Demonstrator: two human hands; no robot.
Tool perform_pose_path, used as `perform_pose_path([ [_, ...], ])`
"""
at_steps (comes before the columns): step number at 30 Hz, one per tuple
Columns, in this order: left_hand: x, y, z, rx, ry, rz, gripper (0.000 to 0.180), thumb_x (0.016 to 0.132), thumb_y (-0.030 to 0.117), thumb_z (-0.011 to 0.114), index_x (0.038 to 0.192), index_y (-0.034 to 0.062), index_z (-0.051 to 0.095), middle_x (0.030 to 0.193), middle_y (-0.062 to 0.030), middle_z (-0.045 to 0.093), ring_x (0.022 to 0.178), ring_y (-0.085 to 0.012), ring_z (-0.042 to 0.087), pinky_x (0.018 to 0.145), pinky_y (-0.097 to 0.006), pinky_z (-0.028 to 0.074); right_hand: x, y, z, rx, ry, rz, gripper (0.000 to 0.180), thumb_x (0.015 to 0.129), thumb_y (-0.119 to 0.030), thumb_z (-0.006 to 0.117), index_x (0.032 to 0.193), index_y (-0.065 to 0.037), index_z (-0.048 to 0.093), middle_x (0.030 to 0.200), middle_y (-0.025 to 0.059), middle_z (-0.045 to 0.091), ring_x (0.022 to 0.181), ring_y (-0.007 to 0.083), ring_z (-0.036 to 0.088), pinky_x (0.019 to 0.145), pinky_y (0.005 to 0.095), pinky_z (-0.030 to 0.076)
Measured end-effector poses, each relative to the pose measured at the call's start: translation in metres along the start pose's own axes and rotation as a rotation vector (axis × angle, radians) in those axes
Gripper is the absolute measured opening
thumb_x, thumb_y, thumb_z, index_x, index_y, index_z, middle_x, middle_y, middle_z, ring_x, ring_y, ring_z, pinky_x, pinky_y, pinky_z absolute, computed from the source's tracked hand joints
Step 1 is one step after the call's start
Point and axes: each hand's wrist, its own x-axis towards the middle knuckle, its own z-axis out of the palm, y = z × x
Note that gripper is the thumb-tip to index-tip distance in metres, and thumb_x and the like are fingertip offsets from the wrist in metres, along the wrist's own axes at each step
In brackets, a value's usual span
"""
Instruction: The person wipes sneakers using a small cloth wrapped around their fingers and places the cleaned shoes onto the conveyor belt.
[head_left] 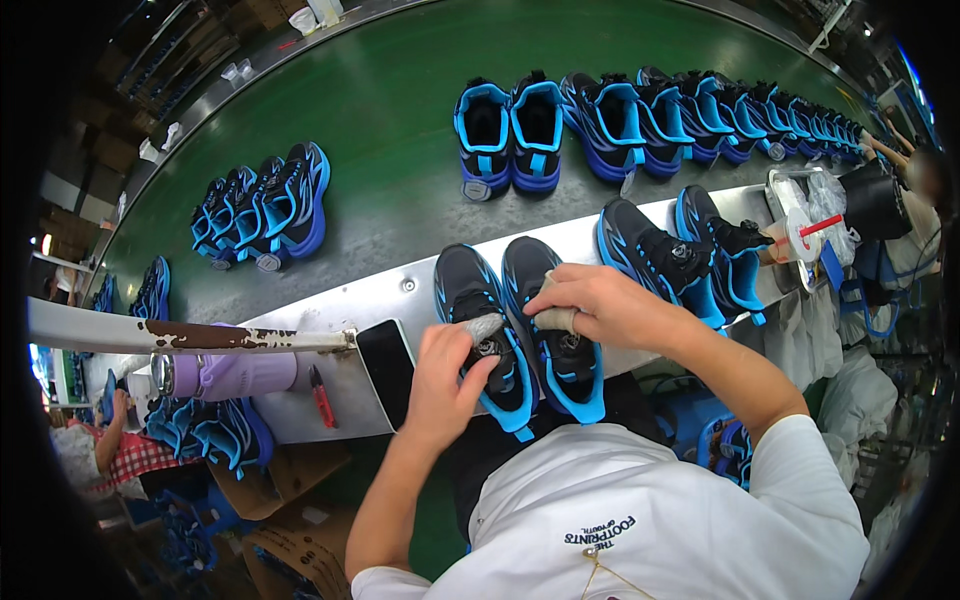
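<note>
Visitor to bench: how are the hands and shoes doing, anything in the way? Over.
Left hand at left shoe, right hand at right shoe. Shoes side by side, toes pointing away. Phone lying to the left, nothing seen blocking.

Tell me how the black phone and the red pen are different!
The phone is a wide, flat black rectangle with a pale edge; the pen is thin and mostly red. The phone is bigger than the pen. The phone lies nearer the left hand; the pen lies farther away. Both rest on the shiny metal ledge.
</note>
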Motion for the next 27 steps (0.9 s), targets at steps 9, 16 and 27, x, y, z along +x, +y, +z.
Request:
perform_pose_path([
  [9,-0.055,0.031,0.028,-1.212,0.103,-0.864,0.026,0.101,0.019,0.048,0.108,-0.0036,0.058,0.106,-0.0108,0.062,0.088,-0.0215,0.065,0.058,-0.026,0.052,0.036,-0.009,0.034,0.126,-0.25,-0.144,0.036,0.076,-0.016,0.073,0.111,-0.011,0.069,0.093,0.0115,0.056,0.09,0.028,0.059,0.079,0.0361,0.047],
  [16,-0.059,0.028,0.042,-1.427,0.223,-0.88,0.024,0.101,0.017,0.046,0.113,-0.0019,0.054,0.108,-0.011,0.061,0.098,-0.0268,0.065,0.064,-0.028,0.057,0.035,-0.023,0.036,-0.128,-0.211,0.0,0.03,0.075,-0.014,0.072,0.105,-0.008,0.071,0.089,0.0099,0.057,0.088,0.0288,0.06,0.076,0.038,0.049],
  [27,-0.063,0.028,0.049,-1.487,0.222,-0.896,0.028,0.102,0.019,0.046,0.12,-0.0021,0.05,0.111,-0.0115,0.061,0.095,-0.0236,0.065,0.065,-0.027,0.056,0.034,-0.019,0.036,0.086,-0.272,-0.087,0.032,0.076,-0.017,0.069,0.106,-0.007,0.068,0.089,0.0097,0.056,0.083,0.0291,0.06,0.072,0.0372,0.051],
])
